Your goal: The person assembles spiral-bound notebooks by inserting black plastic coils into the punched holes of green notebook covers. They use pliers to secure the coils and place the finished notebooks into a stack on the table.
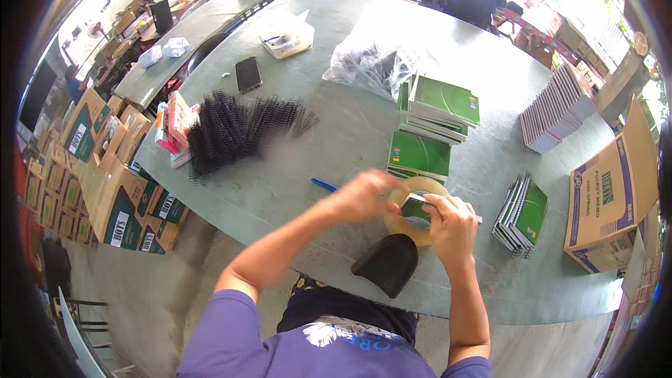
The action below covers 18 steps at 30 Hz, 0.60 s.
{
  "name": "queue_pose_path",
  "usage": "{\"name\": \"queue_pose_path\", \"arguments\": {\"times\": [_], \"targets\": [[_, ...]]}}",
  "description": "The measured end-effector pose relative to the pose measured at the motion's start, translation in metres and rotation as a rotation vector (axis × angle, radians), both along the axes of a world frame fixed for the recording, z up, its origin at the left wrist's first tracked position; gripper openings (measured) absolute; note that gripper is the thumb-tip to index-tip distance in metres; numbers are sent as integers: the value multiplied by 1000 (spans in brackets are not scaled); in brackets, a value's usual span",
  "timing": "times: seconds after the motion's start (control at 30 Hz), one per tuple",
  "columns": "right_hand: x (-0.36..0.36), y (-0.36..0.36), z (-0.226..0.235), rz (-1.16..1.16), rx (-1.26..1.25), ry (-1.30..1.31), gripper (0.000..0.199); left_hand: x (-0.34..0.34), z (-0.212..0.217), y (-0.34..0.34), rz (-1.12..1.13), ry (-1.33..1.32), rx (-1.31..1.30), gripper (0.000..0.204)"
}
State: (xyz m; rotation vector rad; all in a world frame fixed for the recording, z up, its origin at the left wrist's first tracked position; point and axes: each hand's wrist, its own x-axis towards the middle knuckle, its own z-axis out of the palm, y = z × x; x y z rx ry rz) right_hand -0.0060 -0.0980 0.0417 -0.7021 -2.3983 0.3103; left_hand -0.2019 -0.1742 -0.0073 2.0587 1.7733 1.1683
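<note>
Clear tape roll (418, 218) is gripped by both the left hand (360, 196) and right hand (451, 227), fingers curled closed on it. Beside them, a cardboard box (610, 199) lies on the grey table (350, 133); its contents are hidden.

Left arm: bare forearm entered from the lower left, rose diagonally toward centre, bent at the elbow. Left hand (360, 196): blurred, knuckles up, fingers curled downward; grip could not be told. Right arm: forearm rose nearly straight from the lower edge, wrist bent slightly inward. Right hand (451, 224): back toward the camera, fingers curled and pinched at their tips. Hands just beside each other at mid-frame.
</note>
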Motion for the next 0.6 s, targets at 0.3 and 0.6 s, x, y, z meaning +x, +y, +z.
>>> {"name": "queue_pose_path", "arguments": {"times": [0.3, 0.6], "targets": [[-20, -6, 10, 30, -210, 26, 14, -180, -53, 6, 1041, 446, -361, 16], [-28, 3, 11, 27, -242, -25, 14, -98, 19, -6, 495, 161, 108, 33]]}}
